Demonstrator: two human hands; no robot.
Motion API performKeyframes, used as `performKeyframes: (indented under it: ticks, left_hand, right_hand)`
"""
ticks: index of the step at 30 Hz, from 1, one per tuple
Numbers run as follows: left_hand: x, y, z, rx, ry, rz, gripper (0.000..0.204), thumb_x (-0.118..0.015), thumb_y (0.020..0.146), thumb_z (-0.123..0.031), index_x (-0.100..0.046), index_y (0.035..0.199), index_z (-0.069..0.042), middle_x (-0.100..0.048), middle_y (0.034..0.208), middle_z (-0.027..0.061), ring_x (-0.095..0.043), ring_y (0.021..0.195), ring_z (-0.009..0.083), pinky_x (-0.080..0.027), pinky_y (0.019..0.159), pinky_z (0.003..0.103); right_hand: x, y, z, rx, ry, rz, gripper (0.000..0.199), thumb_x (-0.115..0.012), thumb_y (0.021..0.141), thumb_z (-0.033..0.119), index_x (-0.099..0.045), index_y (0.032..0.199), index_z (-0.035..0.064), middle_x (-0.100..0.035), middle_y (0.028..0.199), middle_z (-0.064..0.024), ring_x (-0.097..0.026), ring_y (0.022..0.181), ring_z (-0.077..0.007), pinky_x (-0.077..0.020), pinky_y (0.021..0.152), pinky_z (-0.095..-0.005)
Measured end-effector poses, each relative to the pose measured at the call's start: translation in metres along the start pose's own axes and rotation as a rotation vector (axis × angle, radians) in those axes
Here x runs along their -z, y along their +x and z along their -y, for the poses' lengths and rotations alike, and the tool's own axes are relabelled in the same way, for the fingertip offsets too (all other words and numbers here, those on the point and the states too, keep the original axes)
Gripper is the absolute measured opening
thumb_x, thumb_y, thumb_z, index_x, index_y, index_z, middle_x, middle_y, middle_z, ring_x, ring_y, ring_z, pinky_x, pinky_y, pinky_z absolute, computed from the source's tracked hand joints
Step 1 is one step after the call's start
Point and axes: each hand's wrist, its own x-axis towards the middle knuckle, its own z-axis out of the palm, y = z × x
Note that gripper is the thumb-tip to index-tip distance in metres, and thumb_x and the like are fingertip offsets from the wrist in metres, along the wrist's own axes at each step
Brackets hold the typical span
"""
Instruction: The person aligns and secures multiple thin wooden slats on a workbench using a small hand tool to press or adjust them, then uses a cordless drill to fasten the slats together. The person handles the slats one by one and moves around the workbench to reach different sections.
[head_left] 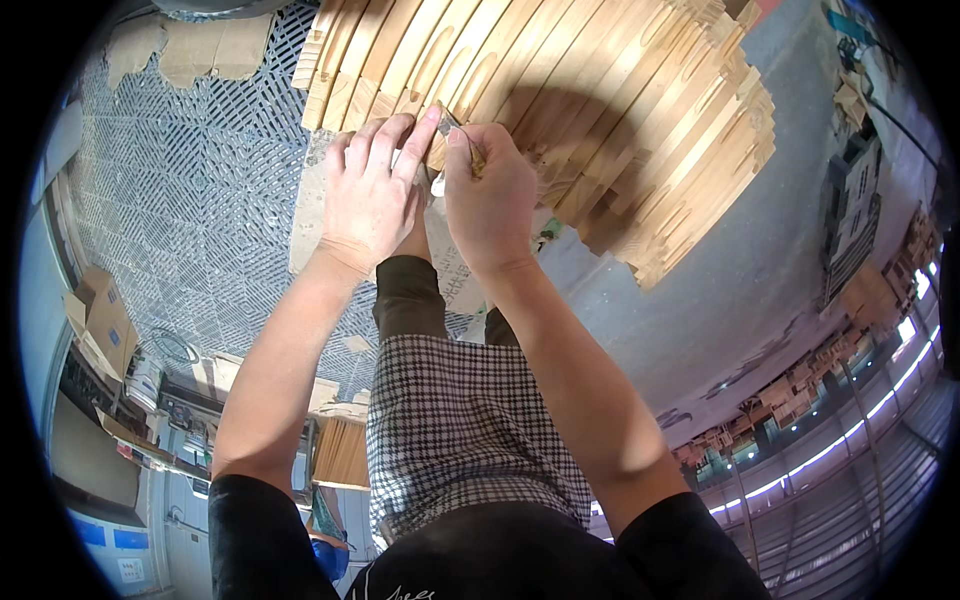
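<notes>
Seen from above, with both forearms coming up from the lower edge. Left hand (365, 195) laid flat, fingers together and stretched, index tip pressing up against a small thin metal piece (447, 122) at the near edge of the wooden slats (560, 90). Right hand (490, 200) just beside the left, touching it at the thumbs, fingers curled narrow and pinching the same small piece between thumb and fingertip; exact shape of the piece too small to tell. Something small and whitish (438, 184) hanging between the two hands, not clear what.

Wooden slats stacked in a big fan-like pile, beginning directly ahead of the fingertips and spreading far to the right of the right hand, with oval cut-outs in many of them, part in shadow. Under the left hand a pale flat board (305, 215), and below both wrists a knee in checked trousers (455, 420) with a dark sock above it. Left of the left hand, well apart, a grey plastic grid floor (190, 190); some cardboard pieces (185, 45) at its far edge and a cardboard box (100, 320) further down on the left. Right of the right hand, beyond the slats, a bare grey concrete floor (720, 300).
</notes>
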Motion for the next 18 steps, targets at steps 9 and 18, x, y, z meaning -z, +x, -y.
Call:
performKeyframes:
  ticks: [9, 18]
  left_hand:
    - [-0.001, 0.003, -0.006, -0.027, 0.291, 0.078, 0.08, -0.064, 0.087, -0.031, -0.033, 0.159, -0.014, -0.05, 0.132, 0.0041, -0.047, 0.122, 0.0206, -0.038, 0.101, 0.041]
    - [0.019, 0.016, 0.021, -0.244, 0.487, 0.159, 0.08, -0.056, 0.092, -0.018, -0.021, 0.163, -0.016, -0.047, 0.138, 0.0053, -0.046, 0.128, 0.0211, -0.037, 0.107, 0.044]
  right_hand:
    - [0.008, -0.01, 0.009, -0.054, 0.09, 0.002, 0.019, -0.061, 0.098, 0.019, -0.063, 0.099, -0.0005, -0.07, 0.08, -0.0183, -0.069, 0.076, -0.0347, -0.0535, 0.071, -0.0414]
    - [0.019, 0.003, 0.013, -0.078, 0.054, 0.075, 0.021, -0.062, 0.098, 0.018, -0.064, 0.097, -0.0024, -0.069, 0.078, -0.0141, -0.067, 0.064, -0.0231, -0.0522, 0.062, -0.0342]
